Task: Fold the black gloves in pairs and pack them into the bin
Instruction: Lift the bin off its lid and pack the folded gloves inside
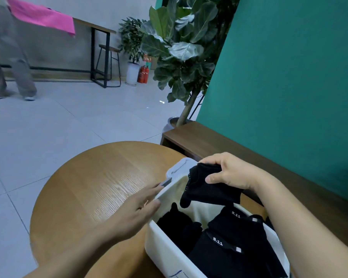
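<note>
My right hand [231, 171] grips a folded black glove pair [209, 189] over the white bin [163, 243]. My left hand [133, 211], fingers straight, rests on its rim.

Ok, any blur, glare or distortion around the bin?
Head view: white plastic bin and folded black glove in the right hand look sharp; pale glare on the round wooden table; wide-angle bowing at the edges; walking person top left blurred.
</note>
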Motion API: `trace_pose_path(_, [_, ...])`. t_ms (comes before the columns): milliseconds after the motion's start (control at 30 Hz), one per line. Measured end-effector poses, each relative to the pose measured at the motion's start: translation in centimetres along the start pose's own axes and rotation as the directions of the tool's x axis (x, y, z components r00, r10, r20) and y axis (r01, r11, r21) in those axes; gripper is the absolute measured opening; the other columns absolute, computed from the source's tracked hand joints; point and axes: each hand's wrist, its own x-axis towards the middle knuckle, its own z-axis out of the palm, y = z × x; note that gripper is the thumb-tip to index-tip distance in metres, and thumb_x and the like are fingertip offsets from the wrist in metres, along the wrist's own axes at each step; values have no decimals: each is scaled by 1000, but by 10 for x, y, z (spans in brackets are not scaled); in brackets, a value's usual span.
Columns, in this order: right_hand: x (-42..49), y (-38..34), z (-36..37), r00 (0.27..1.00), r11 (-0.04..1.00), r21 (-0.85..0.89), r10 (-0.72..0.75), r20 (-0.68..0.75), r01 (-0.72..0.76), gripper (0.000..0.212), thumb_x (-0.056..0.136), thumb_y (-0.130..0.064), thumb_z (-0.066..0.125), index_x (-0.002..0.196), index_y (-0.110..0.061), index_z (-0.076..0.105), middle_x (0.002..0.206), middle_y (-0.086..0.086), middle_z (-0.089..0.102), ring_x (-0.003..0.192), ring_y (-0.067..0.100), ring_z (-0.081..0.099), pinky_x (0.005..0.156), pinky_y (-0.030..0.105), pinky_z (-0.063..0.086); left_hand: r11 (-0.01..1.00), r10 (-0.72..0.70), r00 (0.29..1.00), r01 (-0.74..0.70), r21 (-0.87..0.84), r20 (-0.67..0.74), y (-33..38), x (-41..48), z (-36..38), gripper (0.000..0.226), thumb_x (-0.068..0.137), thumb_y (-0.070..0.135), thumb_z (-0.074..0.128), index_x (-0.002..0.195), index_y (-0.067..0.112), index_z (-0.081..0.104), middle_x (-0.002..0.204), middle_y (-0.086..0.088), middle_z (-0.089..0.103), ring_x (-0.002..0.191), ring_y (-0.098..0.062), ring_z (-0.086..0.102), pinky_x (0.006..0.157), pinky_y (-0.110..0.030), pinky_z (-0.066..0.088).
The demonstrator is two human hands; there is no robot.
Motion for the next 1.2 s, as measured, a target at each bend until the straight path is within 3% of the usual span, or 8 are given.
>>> trace_pose_path(133, [7,2,16,999,990,-135,-44,24,46,40,86,-10,71,98,-47,67,94,-19,61,95,9,62,93,39,50,997,-42,995,47,-59,86,-7,11,-8,37,99,41,50,120,70,52,139,45,39,133,17,32,107,-16,33])
trace_pose_path(200, [12,7,24,997,982,-176,-60,42,66,45,85,-16,72,102,-57,63,96,-20,57,97,12,59,93,41,49,996,-38,991,49,-78,127,-7,16,-11,37,102,36,49,122,67,53,137,46,40,132,18,34,104,-12,34])
trace_pose_path(267, [16,12,32,995,968,-233,-79,54,89,44,87,-21,71,113,-55,62,97,-26,52,98,9,56,94,38,47,993,-43,987,60,-106,155,-5,19,-13,43,104,27,48,120,66,55,136,48,40,131,20,33,103,-9,33])
trace_pose_path(467, [21,14,51,987,946,-299,-93,130,128,42,91,-26,68,125,-47,58,97,-15,47,90,7,50,94,35,45,975,-78,972,121,-186,224,-13,26,-16,37,104,21,49,135,40,59,146,34,41,138,9,34,119,-28,26])
trace_pose_path(567, [23,16,61,975,953,-263,-99,197,149,43,90,-25,69,126,-46,58,105,-17,48,103,8,51,99,34,43,972,-86,968,133,-191,238,-14,28,-18,35,104,25,51,135,40,60,147,33,41,138,6,36,120,-35,28])
trace_pose_path(833, [32,18,72,947,950,-245,-117,299,195,44,88,-21,70,125,-42,61,105,-14,49,109,8,47,101,32,41,980,-89,984,114,-160,157,-20,28,-19,34,95,35,65,128,46,63,144,34,44,136,12,35,117,-35,35])
trace_pose_path(1000, [30,22,78,938,960,-219,-96,333,176,41,89,-21,70,124,-41,62,98,-9,46,100,16,53,96,38,46,996,86,996,-86,-33,-5,-19,19,-12,46,85,52,64,128,37,65,138,27,54,134,2,44,108,-21,37])
trace_pose_path(1200, [34,20,83,925,960,-208,-102,366,188,41,88,-19,69,124,-38,63,104,-7,48,106,16,52,100,40,45,1000,10,1000,-10,16,24,-27,4,-1,52,89,60,46,140,59,40,149,28,38,144,0,28,119,-47,27])
